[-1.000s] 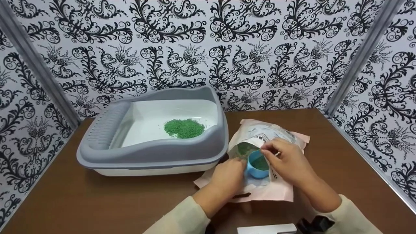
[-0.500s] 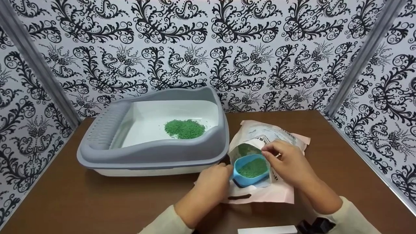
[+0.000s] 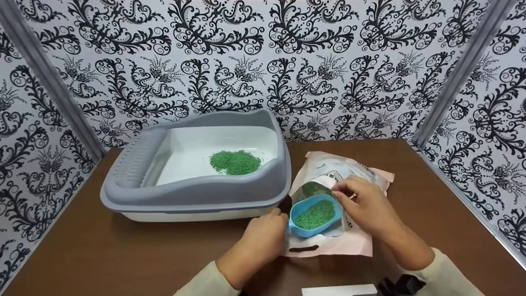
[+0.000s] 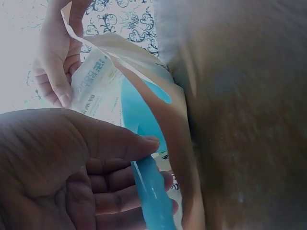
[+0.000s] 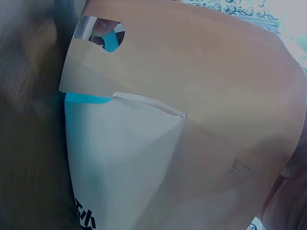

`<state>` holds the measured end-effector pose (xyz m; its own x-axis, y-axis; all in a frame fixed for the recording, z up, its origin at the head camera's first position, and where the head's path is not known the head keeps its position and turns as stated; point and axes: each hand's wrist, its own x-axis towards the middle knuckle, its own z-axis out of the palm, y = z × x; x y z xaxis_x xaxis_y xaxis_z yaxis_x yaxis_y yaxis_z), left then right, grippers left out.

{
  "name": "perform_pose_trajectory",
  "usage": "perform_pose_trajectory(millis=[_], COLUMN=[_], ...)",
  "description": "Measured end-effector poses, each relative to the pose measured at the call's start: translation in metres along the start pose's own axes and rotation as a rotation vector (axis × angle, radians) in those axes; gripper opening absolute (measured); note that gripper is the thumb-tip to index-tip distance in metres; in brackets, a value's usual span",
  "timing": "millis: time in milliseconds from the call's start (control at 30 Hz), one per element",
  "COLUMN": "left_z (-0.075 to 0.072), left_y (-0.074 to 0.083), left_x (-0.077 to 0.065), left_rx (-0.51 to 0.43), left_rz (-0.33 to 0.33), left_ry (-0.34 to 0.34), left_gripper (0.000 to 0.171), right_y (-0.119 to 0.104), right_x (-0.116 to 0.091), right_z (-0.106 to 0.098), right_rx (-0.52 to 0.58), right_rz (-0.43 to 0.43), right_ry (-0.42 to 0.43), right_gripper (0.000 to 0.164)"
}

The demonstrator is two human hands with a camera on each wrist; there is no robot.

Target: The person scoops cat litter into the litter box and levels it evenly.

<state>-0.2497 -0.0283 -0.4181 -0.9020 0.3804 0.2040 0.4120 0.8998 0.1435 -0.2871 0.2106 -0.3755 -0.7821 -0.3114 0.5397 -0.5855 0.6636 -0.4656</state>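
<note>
A blue scoop [image 3: 306, 233] heaped with green granules [image 3: 315, 214] sits at the mouth of a pale pink bag [image 3: 349, 242] lying on the table. My left hand [image 3: 265, 232] grips the scoop's handle [image 4: 152, 196] between thumb and fingers, as the left wrist view shows. With thumb and fingertips, my right hand [image 3: 365, 203] pinches the edge of the bag's opening. More green shows inside the bag behind the scoop. In the right wrist view the bag [image 5: 225, 86] covers most of the scene, and my right hand is barely seen at the edge.
A grey and white litter box [image 3: 197, 195] stands left of the bag, with a pile of green granules [image 3: 236, 162] inside. A white bar-shaped object [image 3: 339, 290] and a black object [image 3: 400, 284] lie at the table's front edge. Patterned walls enclose the brown table [image 3: 164, 255].
My left hand has drawn the scoop out of the bag's mouth toward the left and front, so its granules now show fully. My right hand stays at the bag's edge.
</note>
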Motion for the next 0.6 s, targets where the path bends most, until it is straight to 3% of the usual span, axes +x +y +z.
perform_pose_trajectory(millis=[267, 600], left_z=[0.0072, 0.0018], left_y=[-0.0025, -0.0080], left_x=[-0.0040, -0.0097], left_rx=[0.014, -0.071], left_rz=[0.015, -0.025], left_ry=[0.012, 0.006], left_gripper=[0.020, 0.023], right_y=[-0.0013, -0.0013], right_x=[-0.0003, -0.0001], right_z=[0.0003, -0.0005], right_rx=[-0.014, -0.024], right_rz=[0.017, 0.008], right_ry=[-0.011, -0.015], right_gripper=[0.011, 0.007])
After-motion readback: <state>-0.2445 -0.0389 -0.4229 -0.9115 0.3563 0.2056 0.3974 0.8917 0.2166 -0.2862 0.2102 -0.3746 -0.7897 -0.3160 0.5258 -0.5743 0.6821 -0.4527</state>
